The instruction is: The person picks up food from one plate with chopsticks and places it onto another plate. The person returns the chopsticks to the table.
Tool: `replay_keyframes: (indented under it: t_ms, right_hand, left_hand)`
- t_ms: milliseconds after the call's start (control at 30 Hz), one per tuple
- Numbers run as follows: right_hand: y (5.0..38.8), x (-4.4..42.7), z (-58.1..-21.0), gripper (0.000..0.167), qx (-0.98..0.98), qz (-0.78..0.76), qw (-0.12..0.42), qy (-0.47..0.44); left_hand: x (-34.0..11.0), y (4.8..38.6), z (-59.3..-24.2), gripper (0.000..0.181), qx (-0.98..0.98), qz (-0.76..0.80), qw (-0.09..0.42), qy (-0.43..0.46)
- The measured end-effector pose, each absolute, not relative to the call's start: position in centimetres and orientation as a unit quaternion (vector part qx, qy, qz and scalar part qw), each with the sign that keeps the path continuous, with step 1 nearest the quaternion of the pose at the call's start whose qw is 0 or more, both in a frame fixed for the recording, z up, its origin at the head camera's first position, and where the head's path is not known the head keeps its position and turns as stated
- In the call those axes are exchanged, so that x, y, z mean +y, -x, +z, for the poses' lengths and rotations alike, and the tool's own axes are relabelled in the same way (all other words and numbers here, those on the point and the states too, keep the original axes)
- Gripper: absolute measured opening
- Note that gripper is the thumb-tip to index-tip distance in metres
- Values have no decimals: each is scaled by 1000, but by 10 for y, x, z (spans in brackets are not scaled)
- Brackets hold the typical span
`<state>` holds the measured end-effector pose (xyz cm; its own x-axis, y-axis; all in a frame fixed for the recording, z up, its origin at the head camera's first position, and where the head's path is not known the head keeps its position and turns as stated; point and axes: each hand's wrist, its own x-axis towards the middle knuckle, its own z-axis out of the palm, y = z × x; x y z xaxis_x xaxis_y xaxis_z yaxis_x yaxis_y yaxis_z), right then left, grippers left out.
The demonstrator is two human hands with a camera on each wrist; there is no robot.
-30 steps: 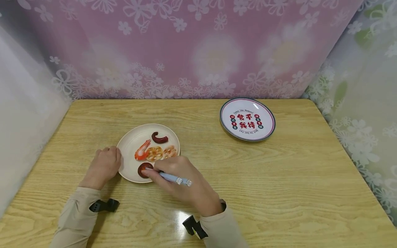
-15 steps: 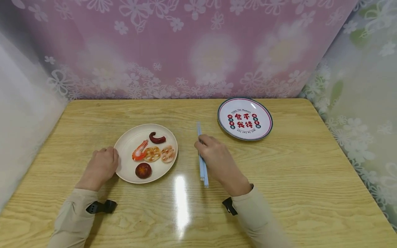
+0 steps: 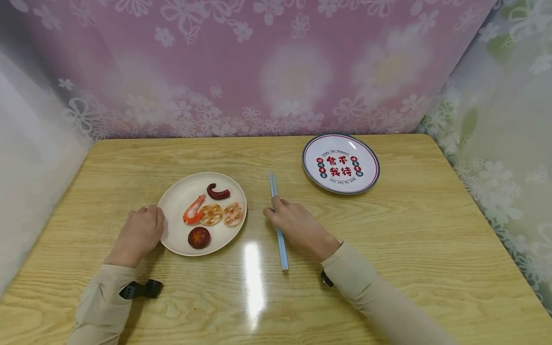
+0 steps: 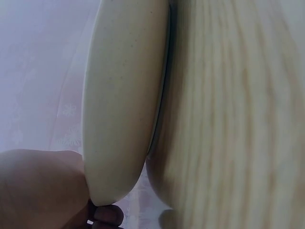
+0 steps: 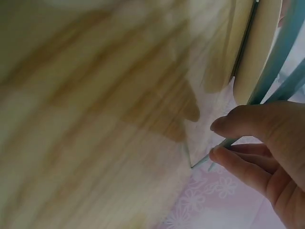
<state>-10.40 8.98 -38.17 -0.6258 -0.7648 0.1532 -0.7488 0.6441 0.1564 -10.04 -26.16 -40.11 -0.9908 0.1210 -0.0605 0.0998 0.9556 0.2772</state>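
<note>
At the left, my left hand (image 3: 142, 232) grips the edge of a cream plate (image 3: 172, 201); the left wrist view shows the plate's side (image 4: 119, 95) up close with curled fingertips (image 4: 108, 214) by its rim. On the plate lie a shrimp (image 3: 194, 210), two lotus root slices (image 3: 212, 214), a mushroom cap (image 3: 199, 237) and a dark red curled tentacle (image 3: 218, 192). Right of the plate, my right hand (image 3: 297, 223) holds a pair of light blue chopsticks (image 3: 282, 249) between thumb and fingers. In the right wrist view the chopsticks (image 5: 274, 67) slant past the thumb, their far ends near the tabletop.
A white plate (image 3: 321, 151) with a blue rim and red lettering stands at the back right of the wooden table (image 3: 414, 230). A pink flowered curtain (image 3: 241, 67) hangs behind the table, with pale cloths at both sides.
My right hand has moved off the mushroom cap to the right with the chopsticks, then lowered slightly, the chopsticks now closer together. My left hand has stayed at the cream plate.
</note>
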Motion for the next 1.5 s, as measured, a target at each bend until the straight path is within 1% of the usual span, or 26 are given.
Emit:
replay_keyframes:
  t_ms: [267, 500, 733, 800, 1000, 1200, 1367, 1500]
  right_hand:
    - [106, 86, -383, 21, -910, -50, 92, -400]
    - [107, 85, -384, 21, -915, -53, 79, -391]
    - [106, 85, -386, 21, -918, -44, 77, -388]
    - [106, 85, -386, 20, -920, -35, 67, -384]
    - [109, 89, -385, 20, -936, 28, 9, -350]
    - [113, 93, -388, 15, -944, 36, 0, -329]
    - [114, 94, -387, 22, -945, 33, -28, -323]
    - [113, 96, -386, 23, -942, 50, -33, -331]
  left_hand:
    - [-261, 100, -399, 38, 988, 140, 36, -58]
    - [-260, 101, -401, 39, 988, 137, 38, -52]
    - [-260, 100, -401, 38, 988, 139, 26, -57]
    - [-261, 100, -402, 37, 988, 140, 27, -58]
    - [-260, 100, -401, 39, 988, 141, 34, -53]
    - [-260, 100, -402, 40, 988, 141, 40, -51]
    - [-260, 100, -402, 39, 988, 139, 37, -49]
    - [-260, 100, -402, 40, 988, 142, 44, -49]
